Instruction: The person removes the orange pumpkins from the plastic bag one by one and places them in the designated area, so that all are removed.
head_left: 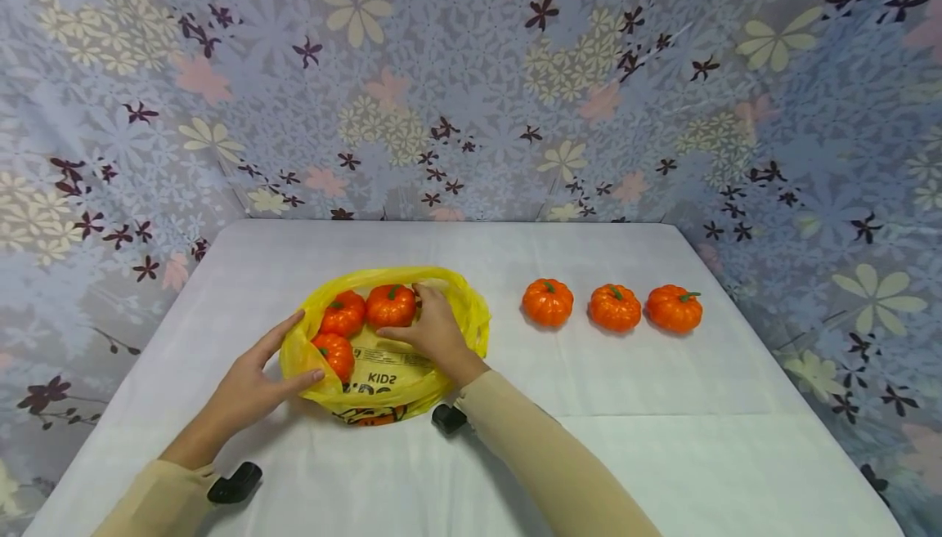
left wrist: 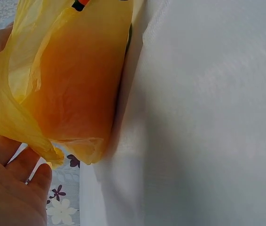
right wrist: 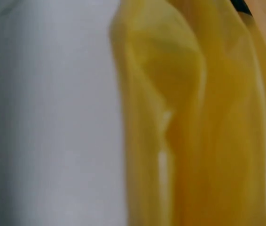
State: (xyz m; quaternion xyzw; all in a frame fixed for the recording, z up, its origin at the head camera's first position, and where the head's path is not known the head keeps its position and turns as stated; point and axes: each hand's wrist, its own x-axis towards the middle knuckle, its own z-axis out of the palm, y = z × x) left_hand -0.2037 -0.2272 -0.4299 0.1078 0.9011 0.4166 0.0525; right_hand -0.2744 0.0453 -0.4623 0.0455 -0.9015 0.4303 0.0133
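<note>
A yellow plastic bag (head_left: 458,284) lies with its mouth spread wide, printed "KIDS" inside. Within it sit orange toy pumpkins: one at the back left (head_left: 343,314), one at the front left (head_left: 334,355), and a third (head_left: 390,308) gripped by my right hand (head_left: 434,328) between thumb and fingers. My left hand (head_left: 246,386) touches the bag's left rim with fingers and thumb spread apart. In the left wrist view, its fingers (left wrist: 22,165) rest against the bag, and orange shows through the plastic (left wrist: 81,84). The right wrist view shows only bag folds (right wrist: 203,117), blurred; that hand is hidden there.
On the white-covered table (head_left: 589,455), three more toy pumpkins stand in a row to the right of the bag: a left one (head_left: 548,302), a middle one (head_left: 615,308) and a right one (head_left: 674,309). Flowered cloth (head_left: 471,87) hangs behind and along both sides.
</note>
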